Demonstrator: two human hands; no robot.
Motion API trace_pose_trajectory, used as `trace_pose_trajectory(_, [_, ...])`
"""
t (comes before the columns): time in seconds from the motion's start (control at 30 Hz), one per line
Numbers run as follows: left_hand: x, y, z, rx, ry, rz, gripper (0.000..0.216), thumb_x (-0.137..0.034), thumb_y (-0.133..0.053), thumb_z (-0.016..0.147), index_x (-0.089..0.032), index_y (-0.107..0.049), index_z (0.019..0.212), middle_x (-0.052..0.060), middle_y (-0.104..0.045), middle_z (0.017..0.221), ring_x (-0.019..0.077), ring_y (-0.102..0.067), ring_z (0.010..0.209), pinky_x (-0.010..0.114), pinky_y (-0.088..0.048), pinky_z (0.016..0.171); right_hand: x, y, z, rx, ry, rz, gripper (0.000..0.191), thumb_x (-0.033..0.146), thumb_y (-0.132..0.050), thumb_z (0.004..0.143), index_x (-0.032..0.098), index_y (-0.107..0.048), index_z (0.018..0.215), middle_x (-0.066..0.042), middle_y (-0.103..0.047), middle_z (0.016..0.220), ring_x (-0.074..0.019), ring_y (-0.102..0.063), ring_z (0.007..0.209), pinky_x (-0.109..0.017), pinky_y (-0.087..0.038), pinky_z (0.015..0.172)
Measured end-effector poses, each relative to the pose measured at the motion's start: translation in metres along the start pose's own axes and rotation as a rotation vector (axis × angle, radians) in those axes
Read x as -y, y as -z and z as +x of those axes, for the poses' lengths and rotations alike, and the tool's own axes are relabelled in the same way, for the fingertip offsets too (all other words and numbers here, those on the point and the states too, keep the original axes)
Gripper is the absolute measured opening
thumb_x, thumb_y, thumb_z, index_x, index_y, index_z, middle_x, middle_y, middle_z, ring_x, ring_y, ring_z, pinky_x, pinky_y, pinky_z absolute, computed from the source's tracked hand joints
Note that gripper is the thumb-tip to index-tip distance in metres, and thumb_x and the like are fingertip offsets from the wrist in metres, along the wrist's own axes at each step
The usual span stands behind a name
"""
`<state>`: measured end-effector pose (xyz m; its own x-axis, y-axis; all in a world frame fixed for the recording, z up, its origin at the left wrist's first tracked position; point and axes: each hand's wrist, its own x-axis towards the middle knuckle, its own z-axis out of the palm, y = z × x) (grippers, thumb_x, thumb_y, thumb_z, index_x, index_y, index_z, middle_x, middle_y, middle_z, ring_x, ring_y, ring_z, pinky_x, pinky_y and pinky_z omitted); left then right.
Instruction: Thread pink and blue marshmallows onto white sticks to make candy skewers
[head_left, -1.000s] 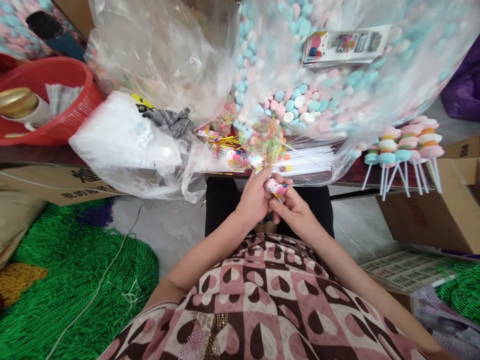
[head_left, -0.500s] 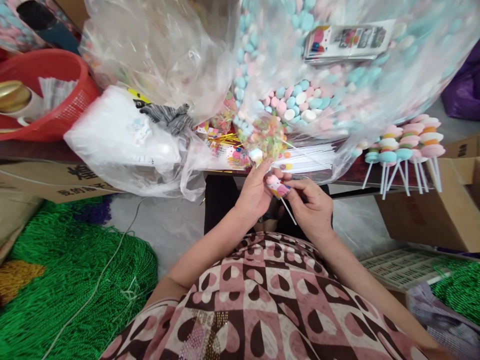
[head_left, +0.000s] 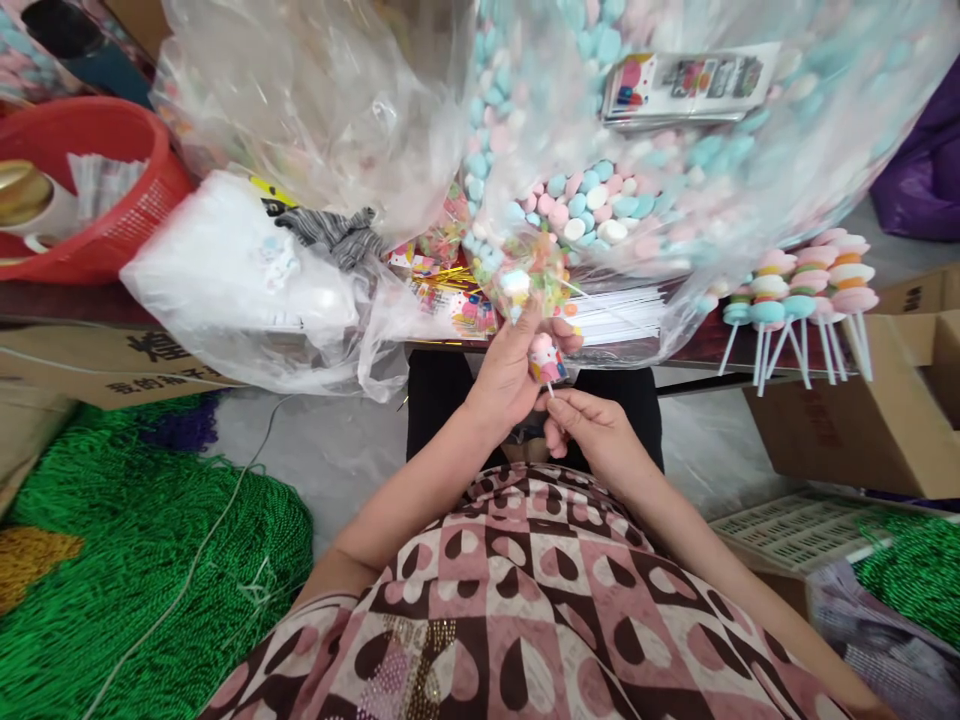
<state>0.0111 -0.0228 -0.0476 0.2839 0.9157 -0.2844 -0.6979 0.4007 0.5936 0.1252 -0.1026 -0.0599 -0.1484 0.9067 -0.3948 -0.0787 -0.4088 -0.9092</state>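
Note:
Between my hands, above my lap, is a marshmallow lollipop in a printed clear wrapper, its white stick pointing down towards me. My left hand is closed around the wrapped part, with the thumb along its upper side. Just below, my right hand pinches the white stick between thumb and fingertips. Past my left fingertips lie gummy candies in a clear bag and a bundle of white sticks. Printed wrappers and gold twist ties lie to the left of these.
A big clear bag of pastel marshmallows fills the back, with a stack of printed wrappers on it. Several marshmallow skewers stick out over the table edge at right. A red basket and white plastic bag stand left.
My right hand has moved from beside the wrapper down to the stick. The lollipop has turned, so its stick points more straight down; the view shifted slightly.

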Motion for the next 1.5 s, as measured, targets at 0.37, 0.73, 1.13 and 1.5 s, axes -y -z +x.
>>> trace_pose_trajectory(0.37, [0.014, 0.024, -0.020, 0.061, -0.117, 0.622, 0.033, -0.051, -0.064, 0.081, -0.019, -0.064, 0.074, -0.002, -0.061, 0.068, 0.0102, -0.053, 0.067, 0.023, -0.041, 0.069, -0.006, 0.006, 0.001, -0.115, 0.157, -0.014, 0.028, 0.048, -0.061, 0.087, 0.021, -0.067, 0.087, 0.006, -0.053, 0.050, -0.0099, -0.045, 0.044, -0.023, -0.037, 0.047])
trace_pose_trajectory(0.73, [0.010, 0.025, -0.025, 0.160, -0.413, 1.123, 0.028, -0.031, -0.061, 0.084, -0.021, -0.050, 0.060, 0.000, -0.046, 0.065, 0.0150, -0.041, 0.065, 0.026, -0.032, 0.069, -0.010, 0.008, 0.005, -0.178, 0.228, -0.168, 0.035, 0.052, -0.060, 0.088, 0.021, -0.060, 0.071, 0.005, -0.049, 0.049, -0.0089, -0.041, 0.042, -0.022, -0.033, 0.042])
trace_pose_trajectory(1.13, [0.003, 0.023, -0.010, 0.073, -0.103, 0.597, 0.039, -0.054, -0.069, 0.076, -0.016, -0.066, 0.084, 0.001, -0.066, 0.080, 0.0123, -0.056, 0.076, 0.024, -0.044, 0.077, -0.003, 0.005, 0.006, -0.190, 0.230, -0.235, 0.035, 0.051, -0.055, 0.090, 0.019, -0.068, 0.089, 0.005, -0.049, 0.050, -0.0092, -0.043, 0.044, -0.022, -0.035, 0.045])
trace_pose_trajectory(1.5, [0.007, 0.027, -0.001, 0.059, -0.121, 0.650, 0.036, -0.049, -0.071, 0.074, -0.016, -0.068, 0.086, -0.002, -0.063, 0.074, 0.0087, -0.051, 0.065, 0.022, -0.043, 0.066, -0.009, 0.008, 0.002, -0.191, 0.217, -0.066, 0.025, 0.042, -0.063, 0.086, 0.019, -0.069, 0.092, 0.006, -0.053, 0.052, -0.0080, -0.046, 0.047, -0.021, -0.038, 0.048])
